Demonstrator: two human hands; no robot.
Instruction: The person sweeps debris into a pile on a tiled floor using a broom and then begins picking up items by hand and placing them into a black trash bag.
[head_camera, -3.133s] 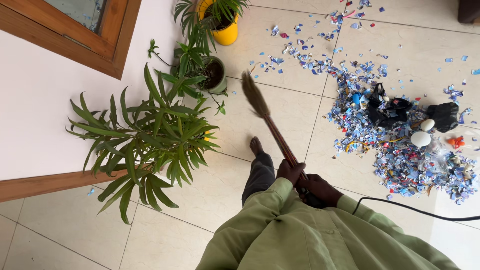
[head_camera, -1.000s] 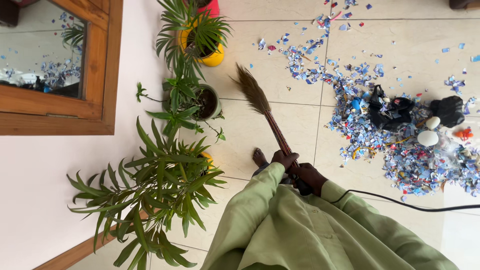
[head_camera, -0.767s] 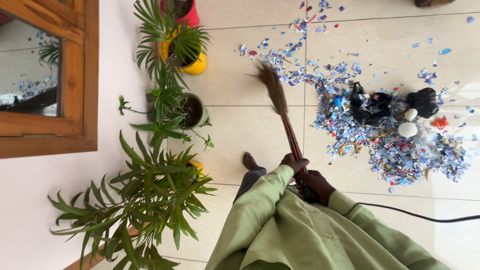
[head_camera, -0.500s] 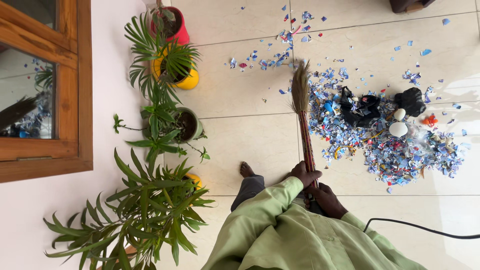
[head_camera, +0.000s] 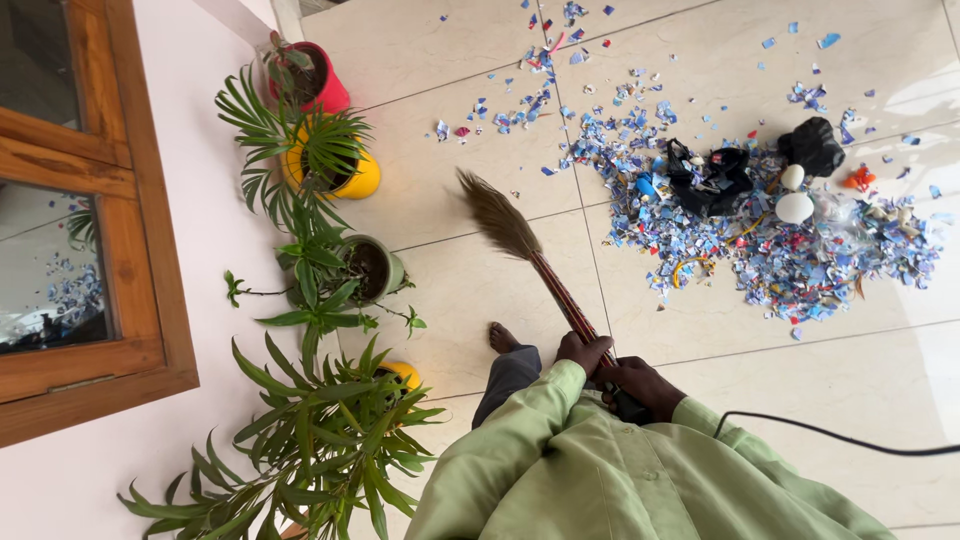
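The broom (head_camera: 530, 255) slanted across the tiled floor (head_camera: 880, 370), its brown bristle head down on a bare tile left of the litter and its striped handle running back to the person. The left hand (head_camera: 583, 352) gripped the handle with fingers clenched round it, and the right hand (head_camera: 640, 385) clasped the handle's end just behind, also clenched. A bare foot (head_camera: 502, 337) stood just beside the handle. Further right lay a pile of blue and white paper scraps (head_camera: 790, 260) holding black crumpled bags (head_camera: 712, 178) and two white egg-shaped things (head_camera: 794, 200). Along the wall stood pots, each holding a green plant: a red pot (head_camera: 322, 88), a yellow pot (head_camera: 355, 180), a grey-green pot (head_camera: 385, 268) and, mostly hidden by leaves, another yellow pot (head_camera: 405, 375). A black cable (head_camera: 830, 435) crossed the floor near the green sleeve.
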